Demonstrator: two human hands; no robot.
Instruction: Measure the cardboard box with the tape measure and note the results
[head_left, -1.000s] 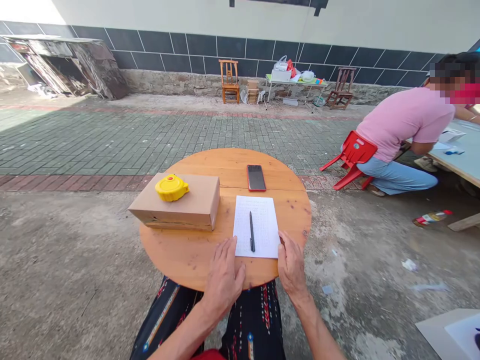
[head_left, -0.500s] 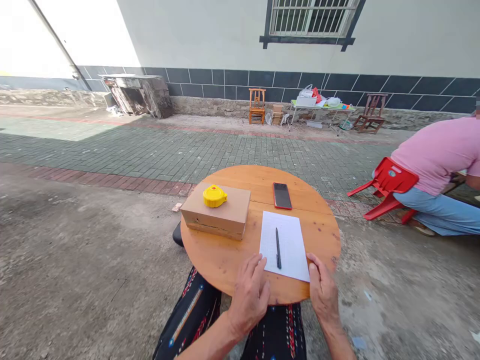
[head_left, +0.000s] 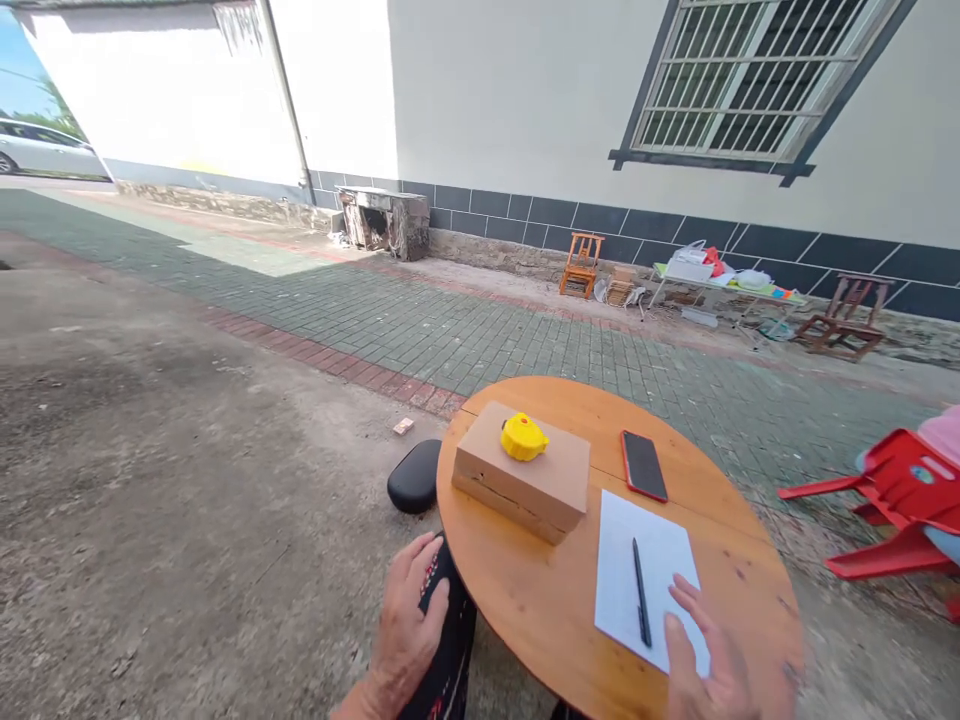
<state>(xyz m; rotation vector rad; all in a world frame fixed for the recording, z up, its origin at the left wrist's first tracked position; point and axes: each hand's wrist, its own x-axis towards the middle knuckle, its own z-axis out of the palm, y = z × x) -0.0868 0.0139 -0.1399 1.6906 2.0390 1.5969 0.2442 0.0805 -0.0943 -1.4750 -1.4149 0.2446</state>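
My left hand (head_left: 409, 610) is off the table's left edge, above my leg, with its fingers apart and nothing in it. Over the lower right corner of the white paper (head_left: 619, 535) is my right hand (head_left: 705, 645), slightly blurred, thumb and fingers spread and empty. A black pen (head_left: 641, 595) lies lengthwise on the paper, just left of that hand. Beyond the paper rests a red-edged phone (head_left: 643, 465). On the table's left side sits a brown cardboard box (head_left: 517, 505) with a yellow tape measure (head_left: 523, 437) on top.
The round wooden table (head_left: 517, 600) stands on concrete beside a paved strip. A black rounded object (head_left: 415, 477) is at its left. To the right is a red plastic chair (head_left: 907, 485) with a person partly visible. Chairs and a loaded folding table (head_left: 731, 285) line the wall.
My left hand has left the table and moved left over my leg. My right hand has lifted from the paper's edge to over its corner. The view has swung left.
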